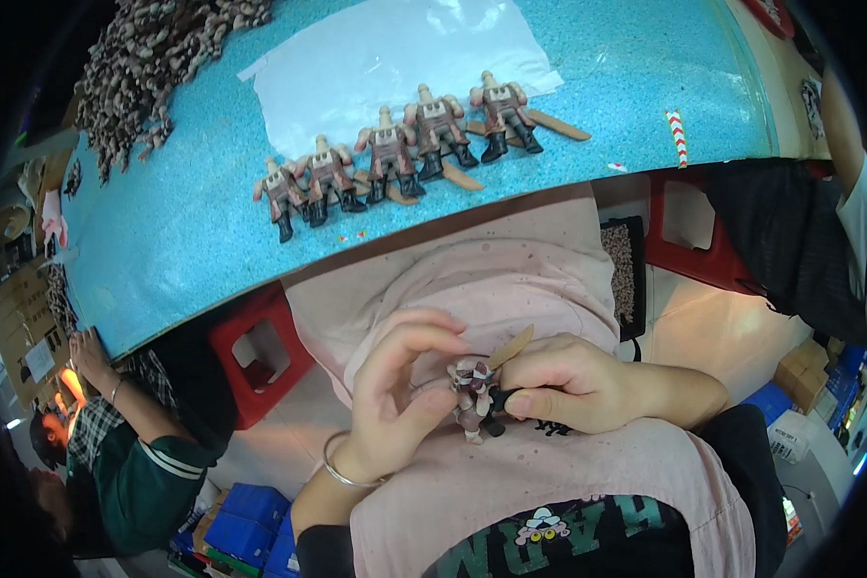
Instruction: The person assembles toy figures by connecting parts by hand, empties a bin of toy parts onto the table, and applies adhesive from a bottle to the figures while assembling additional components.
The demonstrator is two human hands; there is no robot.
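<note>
A small toy figure [473, 388] with a brownish torso and dark boots is held over my lap, between both hands. My left hand [400, 385] curls around it from the left, fingertips on its upper body. My right hand [568, 382] grips it from the right and also holds a flat wooden stick [511, 347] that points up from the figure. On the blue table [164, 222] above, a row of several similar headless figures [395, 154] lies side by side, with more wooden sticks [559, 125] under and beside them.
A clear plastic sheet [395, 58] lies behind the row. A heap of small figure parts [144, 58] fills the table's far left. Red stools [255, 352] stand below the table. Another person in a plaid shirt [106, 424] works at the left; a dark tray of small parts [624, 275] sits at my right.
</note>
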